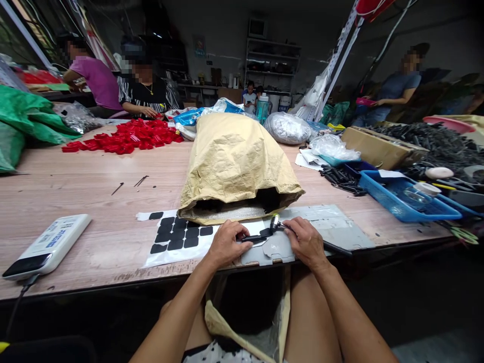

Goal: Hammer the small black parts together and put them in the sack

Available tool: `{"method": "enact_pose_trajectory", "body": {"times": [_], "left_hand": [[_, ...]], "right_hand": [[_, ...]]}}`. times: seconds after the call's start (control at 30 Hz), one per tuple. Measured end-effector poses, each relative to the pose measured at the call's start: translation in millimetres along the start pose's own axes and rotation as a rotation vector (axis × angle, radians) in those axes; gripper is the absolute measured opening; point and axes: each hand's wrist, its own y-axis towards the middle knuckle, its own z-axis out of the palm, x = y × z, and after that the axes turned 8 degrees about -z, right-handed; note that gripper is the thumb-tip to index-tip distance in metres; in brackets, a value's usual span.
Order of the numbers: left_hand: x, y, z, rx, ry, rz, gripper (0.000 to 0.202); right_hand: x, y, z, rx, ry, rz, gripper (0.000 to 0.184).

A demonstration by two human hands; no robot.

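Observation:
My left hand rests at the table's front edge, its fingers closed on a slim black plastic piece that lies over grey cardboard. In my right hand is a small hammer; its metal head stands just beyond the right end of the black piece, and its dark handle comes out behind my hand. I cannot tell whether the head touches the piece. Left of my hands lies a white sheet with rows of black rounded squares. Directly beyond them, a tan paper sack lies with its dark mouth facing me.
A white power bank with a cable sits at left. Red pieces are heaped farther back. On the right are a blue tray and piled black parts. Another open sack hangs between my legs. Other people sit or stand beyond.

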Motion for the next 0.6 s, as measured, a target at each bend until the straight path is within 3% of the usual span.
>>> {"method": "enact_pose_trajectory", "body": {"times": [0.1, 0.23, 0.37, 0.6], "left_hand": [[-0.4, 0.2, 0.5, -0.005, -0.003, -0.007, 0.014], [-1.0, 0.6, 0.6, -0.003, -0.023, -0.026, 0.015], [0.3, 0.6, 0.4, 0.008, -0.050, -0.048, 0.016], [0.3, 0.9, 0.3, 0.013, -0.033, -0.046, 0.014]], "right_hand": [[11.5, 2.7, -7.4, -0.074, 0.031, 0.031, 0.028], [38.3, 9.2, -19.9, -0.189, 0.254, 0.012, 0.029], [65.0, 13.6, -26.3, -0.077, 0.431, -0.071, 0.030], [83.7, 8.1, -21.7, -0.026, 0.371, -0.146, 0.038]]}}
